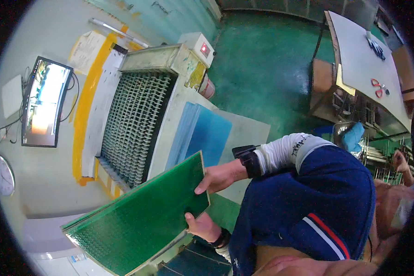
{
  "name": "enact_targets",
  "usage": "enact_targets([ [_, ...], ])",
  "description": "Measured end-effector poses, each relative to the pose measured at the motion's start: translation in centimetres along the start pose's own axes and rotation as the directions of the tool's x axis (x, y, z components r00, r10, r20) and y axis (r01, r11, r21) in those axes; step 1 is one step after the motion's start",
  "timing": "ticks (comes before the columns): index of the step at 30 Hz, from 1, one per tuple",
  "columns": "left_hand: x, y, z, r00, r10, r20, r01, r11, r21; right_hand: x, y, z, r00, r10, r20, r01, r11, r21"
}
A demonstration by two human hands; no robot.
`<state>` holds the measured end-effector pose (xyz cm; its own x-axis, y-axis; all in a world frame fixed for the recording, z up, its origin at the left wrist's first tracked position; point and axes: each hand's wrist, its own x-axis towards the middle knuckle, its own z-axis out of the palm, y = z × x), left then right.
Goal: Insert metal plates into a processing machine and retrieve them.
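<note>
A large, thin green circuit board panel (133, 216) is tilted in front of me, its fine surface pattern facing up. My right hand (221, 178) is closed on its upper right edge, thumb on the face. Lower down on the same short edge, my left hand (204, 227) grips it too, with the thumb resting on top. The fingers of both hands are mostly hidden behind the panel. Just beyond it lies a machine's bed of rollers (135, 124), with rows of small wheels. Blue sheets (207, 138) lie beside the rollers, partly behind the panel.
A monitor (46, 103) and a round clock (3, 177) are at the left. A control box (200, 48) sits on the machine. At right, a white table (363, 60) holds gloves (376, 47) and orange-handled scissors (378, 87). Another person's hand (401, 162) shows at the right edge.
</note>
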<state>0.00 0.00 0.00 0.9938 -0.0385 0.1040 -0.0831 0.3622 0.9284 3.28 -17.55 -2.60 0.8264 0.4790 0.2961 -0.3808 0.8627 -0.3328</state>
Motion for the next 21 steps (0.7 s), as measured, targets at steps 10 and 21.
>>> enact_targets([
  [10,-2.0,-2.7,-4.7,0.997,0.018,-0.07,-0.002,0.976,0.219,-1.5,0.8,-1.5,1.0,0.017,0.027,-0.015,0.997,-0.07],
  [21,-1.9,-2.1,-2.2,0.983,-0.1,-0.153,0.124,0.979,0.16,-3.3,0.5,-2.1,0.963,0.154,-0.221,-0.191,0.969,-0.155],
])
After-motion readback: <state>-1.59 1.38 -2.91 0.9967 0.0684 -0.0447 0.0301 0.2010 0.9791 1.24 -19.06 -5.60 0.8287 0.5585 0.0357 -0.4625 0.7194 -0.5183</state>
